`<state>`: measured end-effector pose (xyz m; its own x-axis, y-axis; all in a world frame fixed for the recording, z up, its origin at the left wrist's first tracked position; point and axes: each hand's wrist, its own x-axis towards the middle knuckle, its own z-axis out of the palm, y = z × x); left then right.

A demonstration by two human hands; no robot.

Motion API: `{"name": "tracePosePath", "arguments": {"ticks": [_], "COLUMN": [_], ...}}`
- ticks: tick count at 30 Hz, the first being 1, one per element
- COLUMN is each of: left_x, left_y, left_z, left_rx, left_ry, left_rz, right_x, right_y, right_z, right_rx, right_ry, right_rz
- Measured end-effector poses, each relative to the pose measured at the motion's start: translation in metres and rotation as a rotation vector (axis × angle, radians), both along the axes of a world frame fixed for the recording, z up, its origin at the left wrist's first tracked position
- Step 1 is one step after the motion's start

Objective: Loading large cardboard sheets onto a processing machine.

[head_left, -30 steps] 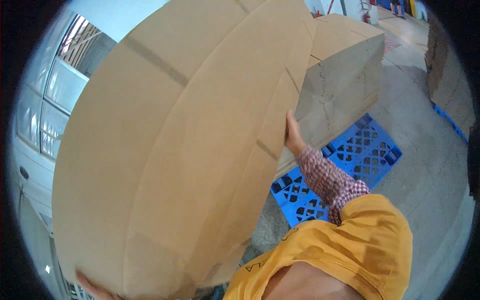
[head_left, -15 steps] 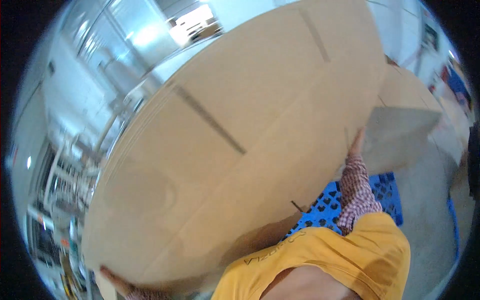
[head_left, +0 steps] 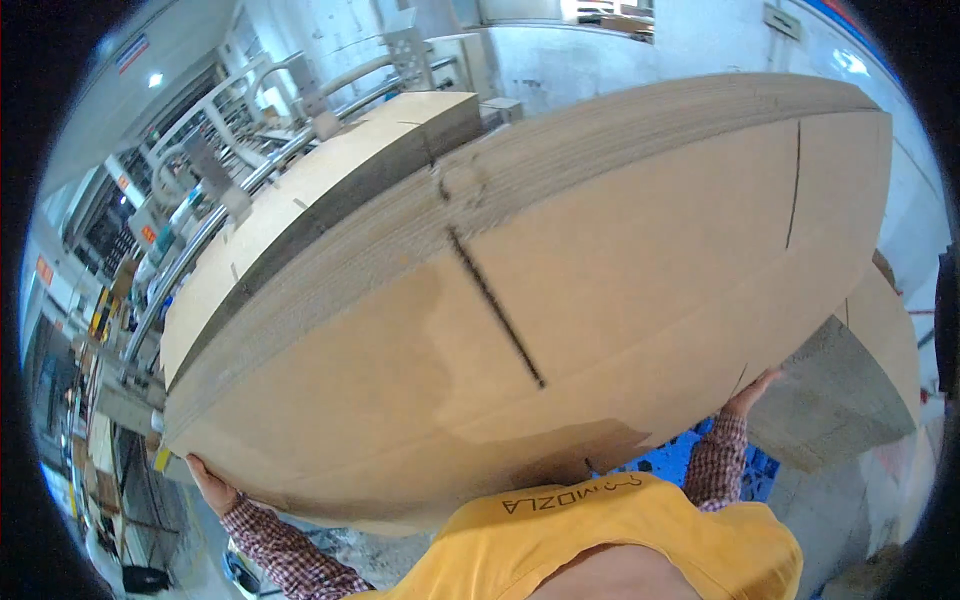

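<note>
A thick stack of flat brown cardboard sheets (head_left: pixel 640 280) fills the middle of the view, tilted, with its layered far edge showing and dark slots cut into the top sheet. My left hand (head_left: pixel 212 487) grips its near left corner. My right hand (head_left: pixel 752 392) holds the near edge on the right, fingers partly hidden beneath the cardboard. The stack's near side rests close against my yellow apron (head_left: pixel 640 530). Just beyond its far left edge lies another cardboard stack (head_left: pixel 350 165), beside a machine's metal rail.
The machine's metal rail (head_left: pixel 190 245) runs along the far left. A further cardboard stack (head_left: pixel 850 400) stands low on the right. Below my right forearm shows a blue plastic pallet (head_left: pixel 665 460). A white wall (head_left: pixel 570 60) rises at the back.
The held stack has tipped down and away from upright, so its layered far edge and the stack beyond now show. Both hands stay on it, and the view has turned.
</note>
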<state>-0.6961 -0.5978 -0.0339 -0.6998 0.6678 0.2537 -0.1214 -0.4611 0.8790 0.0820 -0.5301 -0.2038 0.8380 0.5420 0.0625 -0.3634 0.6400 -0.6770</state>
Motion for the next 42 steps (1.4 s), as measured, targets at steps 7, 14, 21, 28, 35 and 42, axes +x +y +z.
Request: {"name": "tracePosePath", "arguments": {"ticks": [7, 14, 21, 28, 35, 42], "left_x": [0.036, 0.065, 0.010, -0.126, -0.127, -0.251], "left_y": [-0.087, -0.204, -0.240, -0.243, -0.177, -0.097], "left_z": [-0.026, 0.013, 0.067, 0.130, 0.176, 0.123], "left_rx": [0.087, 0.279, 0.212, 0.069, -0.085, -0.292], "left_ry": [-0.101, -0.356, -0.105, 0.042, 0.159, 0.210], "left_rz": [0.325, 0.610, 0.714, 0.680, 0.688, 0.251], "right_x": [-0.001, -0.055, -0.203, -0.338, -0.395, -0.402], "right_y": [0.019, 0.064, 0.154, 0.215, 0.292, 0.348], "right_z": [0.018, 0.051, 0.097, 0.142, 0.112, 0.097], "right_rx": [-0.107, -0.076, 0.067, 0.078, -0.045, -0.310], "right_ry": [-0.074, -0.106, -0.101, 0.113, 0.047, -0.080], "right_rz": [0.199, 0.345, 0.562, 0.894, 0.944, 0.857]}}
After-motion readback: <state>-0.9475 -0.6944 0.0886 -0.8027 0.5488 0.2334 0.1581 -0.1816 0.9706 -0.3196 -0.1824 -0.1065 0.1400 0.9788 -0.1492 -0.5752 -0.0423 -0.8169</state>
